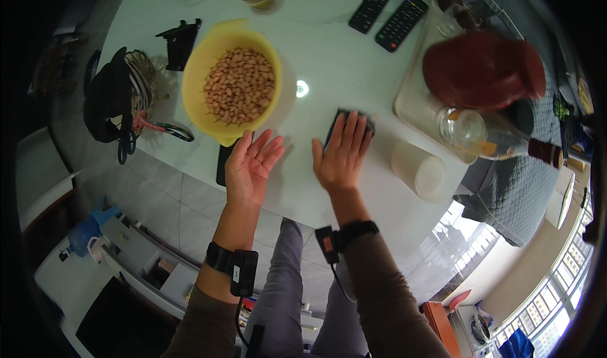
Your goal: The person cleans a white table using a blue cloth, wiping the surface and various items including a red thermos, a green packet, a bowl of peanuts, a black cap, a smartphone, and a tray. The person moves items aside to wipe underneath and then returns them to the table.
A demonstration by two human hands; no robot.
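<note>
In the head view, the right hand's fingers lie flat over a dark cloth on the table, apparently wiping. The left hand is loose and empty, near the yellow bowl beyond its fingers. Another stroke calls for even pressure.

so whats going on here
Someone is at a pale table, using bare hands. The right hand lies flat over what looks like a dark cloth, left of a whitish cup. The left hand is turned palm up, holding nothing, close to a yellow bowl of what look like peanuts.
</note>
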